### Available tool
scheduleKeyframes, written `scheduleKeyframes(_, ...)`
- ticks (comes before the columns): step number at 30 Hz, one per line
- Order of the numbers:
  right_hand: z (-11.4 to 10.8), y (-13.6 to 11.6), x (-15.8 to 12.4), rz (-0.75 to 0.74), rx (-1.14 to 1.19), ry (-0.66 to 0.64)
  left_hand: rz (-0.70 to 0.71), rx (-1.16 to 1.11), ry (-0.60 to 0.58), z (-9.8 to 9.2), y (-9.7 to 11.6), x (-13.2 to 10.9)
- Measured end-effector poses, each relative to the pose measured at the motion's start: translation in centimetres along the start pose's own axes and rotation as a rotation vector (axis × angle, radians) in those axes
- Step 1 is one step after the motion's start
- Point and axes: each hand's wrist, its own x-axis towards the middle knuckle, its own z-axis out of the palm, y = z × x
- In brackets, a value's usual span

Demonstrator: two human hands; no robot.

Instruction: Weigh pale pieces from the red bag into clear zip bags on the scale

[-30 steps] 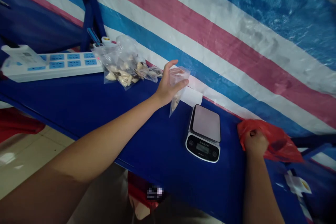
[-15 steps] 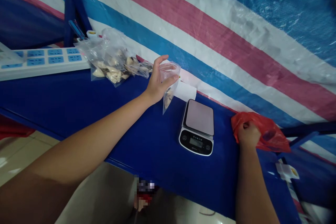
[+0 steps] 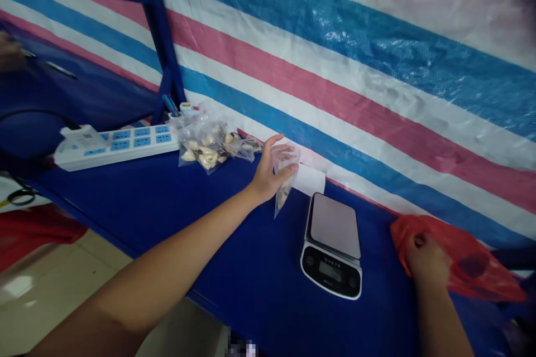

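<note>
My left hand (image 3: 270, 170) pinches the top of a small clear plastic bag (image 3: 283, 178) with a few pale pieces at its bottom, held upright just above the blue table (image 3: 159, 206). Its other fingers are spread. To its right stands a small digital kitchen scale (image 3: 333, 245) with nothing on its pan. My right hand (image 3: 427, 262) is closed on the edge of a red plastic bag (image 3: 464, 259) lying on the table at the right.
A pile of filled clear bags (image 3: 211, 145) lies behind my left hand, beside a white and blue power strip (image 3: 119, 145). A white paper slip (image 3: 309, 179) lies against the striped tarp wall (image 3: 355, 67). A blue metal post (image 3: 157, 22) rises at the left.
The camera view has shifted up and left. My left hand still holds the small bag in the same spot by the scale; my right hand keeps its grip on the red bag.
</note>
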Motion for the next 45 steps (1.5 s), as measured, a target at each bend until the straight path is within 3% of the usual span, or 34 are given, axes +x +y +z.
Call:
scheduleKeyframes(4, 0.0, -0.1, 0.0, 0.032, -0.032, -0.023, -0.011, -0.027, -0.007, 0.1, 0.4, -0.2)
scheduleKeyframes(11, 0.6, 0.6, -0.2, -0.056, -0.004, 0.039, -0.014, -0.027, -0.010, 0.1, 0.4, -0.1)
scheduleKeyframes(18, 0.3, 0.0, -0.4, -0.041, 0.057, 0.107, -0.021, 0.004, -0.021, 0.0, 0.8, -0.3)
scheduleKeyframes(27, 0.5, -0.1, -0.4, -0.033, 0.102, 0.126, -0.186, -0.124, 0.131, -1.2, 0.5, -0.1)
scheduleKeyframes(32, 0.8, 0.3, -0.5, -0.040, 0.126, 0.129, -0.206, -0.136, 0.169, -1.5, 0.3, -0.3)
scheduleKeyframes(41, 0.5, -0.1, -0.5, -0.047, 0.150, 0.116, -0.228, -0.211, 0.309, -1.6, 1.9, 0.2)
scheduleKeyframes(45, -0.5, -0.8, -1.2, -0.055, 0.267, 0.139, -0.260, -0.250, 0.334, -1.2, 3.1, 0.3)
